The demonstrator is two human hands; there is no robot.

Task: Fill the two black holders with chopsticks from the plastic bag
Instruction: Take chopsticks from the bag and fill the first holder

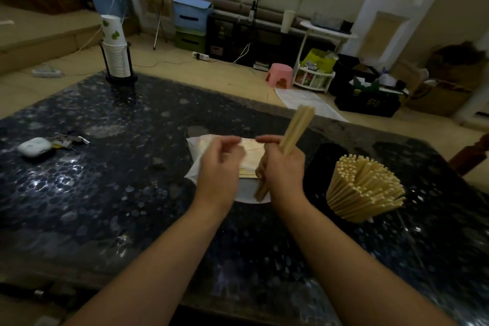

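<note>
Chopsticks [292,133], a pale wooden bundle, sit upright in the right hand [284,167], fingers wrapped round them just above the plastic bag [211,145]. The left hand [218,164] hovers over the bag with fingers loosely curled; it looks empty. On the dark table [105,193], one black holder [320,167] to the right looks empty, while the holder beside it is hidden under a packed fan of sticks [366,188]. Roughly halfway, I'd judge, with more sticks showing in the bag.

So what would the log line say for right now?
right hand: grips chopstick bundle | left hand: over plastic bag | far holder: looks empty | near holder: chopsticks fanned out
</note>
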